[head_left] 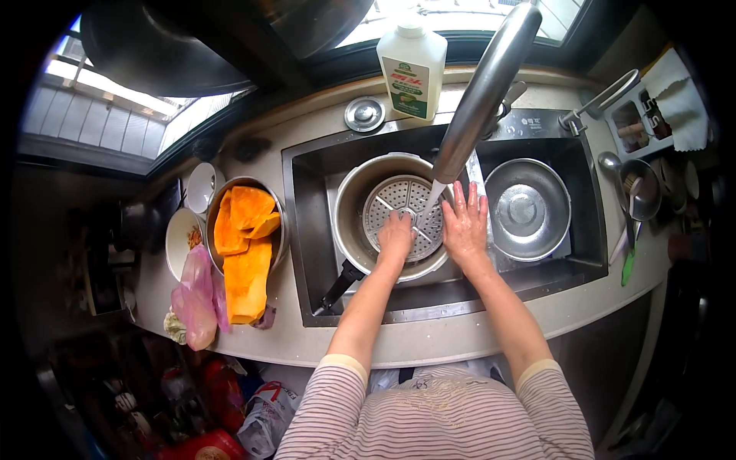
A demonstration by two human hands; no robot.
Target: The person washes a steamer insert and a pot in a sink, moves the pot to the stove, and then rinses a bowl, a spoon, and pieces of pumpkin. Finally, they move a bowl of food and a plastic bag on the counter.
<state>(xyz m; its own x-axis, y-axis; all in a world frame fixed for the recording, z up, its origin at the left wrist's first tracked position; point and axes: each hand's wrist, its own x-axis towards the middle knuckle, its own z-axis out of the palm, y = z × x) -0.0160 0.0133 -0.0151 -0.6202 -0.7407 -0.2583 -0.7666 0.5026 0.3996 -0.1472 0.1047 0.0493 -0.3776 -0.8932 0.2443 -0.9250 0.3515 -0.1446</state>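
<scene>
A deep metal pot (346, 201) with a black side handle (338, 287) stands in the left sink basin. Inside it lies a round perforated steamer plate (381, 197). My left hand (395, 236) reaches into the pot, its fingers bent and closed on the plate near the centre; the fingertips are partly hidden. My right hand (465, 230) rests at the pot's right rim, fingers stretched out and spread, holding nothing. Above the pot hangs the thick metal faucet (484, 96), with water running from its tip into the pot beside my left hand.
A metal bowl (553, 201) sits in the right basin. Left of the sink, orange pumpkin pieces (249, 276) fill a metal bowl (281, 230), beside a pink plastic bag (198, 295). Behind stand a white bottle (431, 57) and a small lid (364, 113). Ladles (611, 162) lie at right.
</scene>
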